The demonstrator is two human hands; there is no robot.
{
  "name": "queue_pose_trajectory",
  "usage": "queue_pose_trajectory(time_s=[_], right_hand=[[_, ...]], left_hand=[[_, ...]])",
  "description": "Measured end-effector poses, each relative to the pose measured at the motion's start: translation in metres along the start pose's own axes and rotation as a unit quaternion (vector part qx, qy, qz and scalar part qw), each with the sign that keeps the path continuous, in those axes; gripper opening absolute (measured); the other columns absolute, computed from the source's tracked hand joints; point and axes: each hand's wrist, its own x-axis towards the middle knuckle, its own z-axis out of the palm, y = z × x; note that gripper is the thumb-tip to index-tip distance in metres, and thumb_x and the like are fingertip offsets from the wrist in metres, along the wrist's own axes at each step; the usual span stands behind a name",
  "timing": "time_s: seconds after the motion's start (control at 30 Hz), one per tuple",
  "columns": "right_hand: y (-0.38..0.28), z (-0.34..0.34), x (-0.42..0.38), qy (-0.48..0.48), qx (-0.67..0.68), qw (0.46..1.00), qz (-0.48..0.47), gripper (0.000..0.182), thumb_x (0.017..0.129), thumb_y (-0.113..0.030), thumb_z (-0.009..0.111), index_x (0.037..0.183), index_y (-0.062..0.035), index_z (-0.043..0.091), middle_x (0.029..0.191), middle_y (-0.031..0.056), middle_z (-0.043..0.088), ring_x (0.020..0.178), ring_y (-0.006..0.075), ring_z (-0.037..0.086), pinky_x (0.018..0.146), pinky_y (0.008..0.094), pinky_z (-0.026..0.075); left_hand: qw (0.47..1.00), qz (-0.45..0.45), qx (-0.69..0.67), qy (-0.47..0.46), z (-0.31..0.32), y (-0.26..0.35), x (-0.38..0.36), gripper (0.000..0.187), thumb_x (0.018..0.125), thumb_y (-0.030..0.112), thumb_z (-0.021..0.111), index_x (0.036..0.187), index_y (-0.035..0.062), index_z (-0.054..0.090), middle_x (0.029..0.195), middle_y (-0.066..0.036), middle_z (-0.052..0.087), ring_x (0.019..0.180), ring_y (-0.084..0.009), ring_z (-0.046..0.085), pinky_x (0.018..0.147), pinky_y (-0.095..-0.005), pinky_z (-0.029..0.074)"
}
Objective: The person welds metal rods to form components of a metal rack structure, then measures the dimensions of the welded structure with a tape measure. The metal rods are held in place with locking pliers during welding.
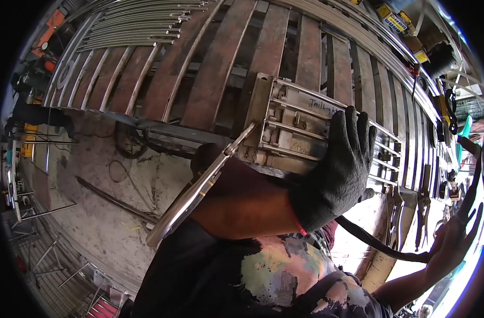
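My left hand (340, 164), in a dark knit glove, lies over the right part of a metal jig (300, 119) with its fingers stretched out. Bright metal rods (292, 127) run across this jig, and its plate carries handwriting that reads "TailLight". Locking pliers (199, 188) grip the jig's left end, handles slanting toward my body. At the far right is my bare right hand (451, 241), raised beside a black cable (382, 246). That cable leads to a dark curved piece like a welding torch (477, 177), which the hand appears to hold; the lens edge blurs the grip.
The jig sits on a slatted steel table (215, 69) with gaps between its bars. Bundled metal rods (141, 24) lie at the far left. More locking pliers (394, 217) hang at the table's right side. A long bar (115, 201) rests on the concrete floor (99, 175).
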Motion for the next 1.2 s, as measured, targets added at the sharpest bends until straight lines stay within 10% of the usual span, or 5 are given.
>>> queue_pose_trajectory(time_s=[0.27,0.6,1.2], right_hand=[[0.025,0.004,0.009,-0.025,-0.041,0.999,0.022,0.063,0.107,-0.015,0.061,0.164,-0.0029,0.038,0.099,0.0088,0.069,0.057,0.0010,0.045,0.048,0.0187,0.030],[0.044,0.024,0.012,-0.046,-0.099,0.994,0.017,0.066,0.106,-0.026,0.069,0.160,0.0009,0.043,0.079,-0.0006,0.063,0.058,0.0014,0.047,0.048,0.0196,0.030],[0.109,0.045,0.018,-0.146,0.105,0.967,0.183,0.060,0.109,-0.022,0.065,0.161,-0.0021,0.042,0.095,0.0062,0.070,0.064,0.0052,0.058,0.059,0.0220,0.045]], left_hand=[[0.993,0.062,0.041,0.090,0.024,-0.001,-0.015,0.104,0.095,0.079,0.046,0.156,-0.0058,0.047,0.161,-0.033,0.045,0.144,-0.0554,0.047,0.121,-0.0685,0.033],[0.944,0.128,0.169,0.251,0.032,-0.013,-0.017,0.079,0.107,0.062,0.042,0.131,-0.0093,0.068,0.116,-0.026,0.070,0.107,-0.0419,0.070,0.095,-0.0544,0.061],[0.960,0.140,0.134,0.200,0.024,-0.008,-0.017,0.074,0.109,0.057,0.043,0.129,-0.0080,0.072,0.115,-0.024,0.072,0.102,-0.0370,0.071,0.093,-0.0499,0.062]])
